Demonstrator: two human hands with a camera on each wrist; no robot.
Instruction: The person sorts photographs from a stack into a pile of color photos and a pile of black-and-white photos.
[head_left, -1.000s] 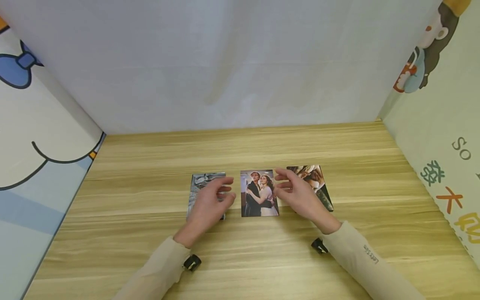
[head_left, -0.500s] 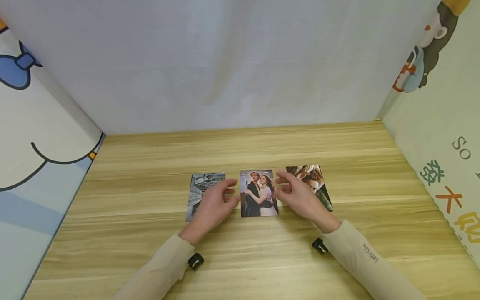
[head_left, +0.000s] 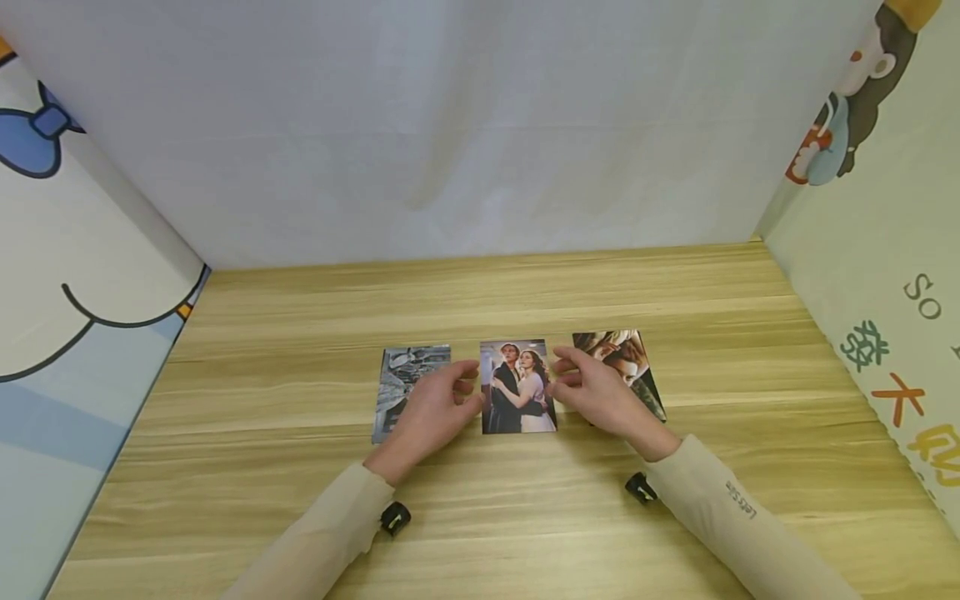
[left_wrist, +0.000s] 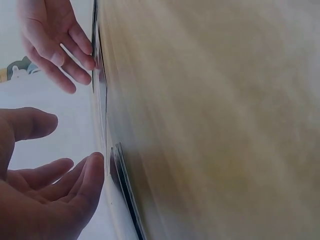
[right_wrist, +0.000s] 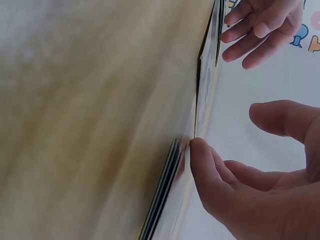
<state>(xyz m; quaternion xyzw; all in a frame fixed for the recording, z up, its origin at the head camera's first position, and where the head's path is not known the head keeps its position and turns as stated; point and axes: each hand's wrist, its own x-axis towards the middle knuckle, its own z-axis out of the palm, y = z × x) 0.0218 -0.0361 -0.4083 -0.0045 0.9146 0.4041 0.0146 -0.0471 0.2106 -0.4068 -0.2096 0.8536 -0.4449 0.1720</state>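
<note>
Three picture cards lie in a row on the wooden table. The middle card (head_left: 517, 392), with a couple printed on it, lies between both hands. My left hand (head_left: 429, 410) hovers over part of the grey-blue left card (head_left: 397, 379), its fingertips at the middle card's left edge. On the other side, my right hand (head_left: 600, 395) partly covers the brown right card (head_left: 647, 379), fingertips by the middle card's right edge. Loosely bent fingers (left_wrist: 92, 185) and a separate thumb show in the left wrist view. The right wrist view shows a gap between thumb and fingers (right_wrist: 205, 170) too. Neither hand holds anything.
The wood-grain table (head_left: 480, 517) extends around the cards. A pale curtain (head_left: 480, 133) hangs along the back. Printed panels stand at the left (head_left: 90, 217) and right (head_left: 877, 275). The outer cards look like thin stacks in the wrist views.
My left hand has shifted right, toward the middle card, uncovering more of the left card. The right hand has barely moved. The cards look nearly unmoved.
</note>
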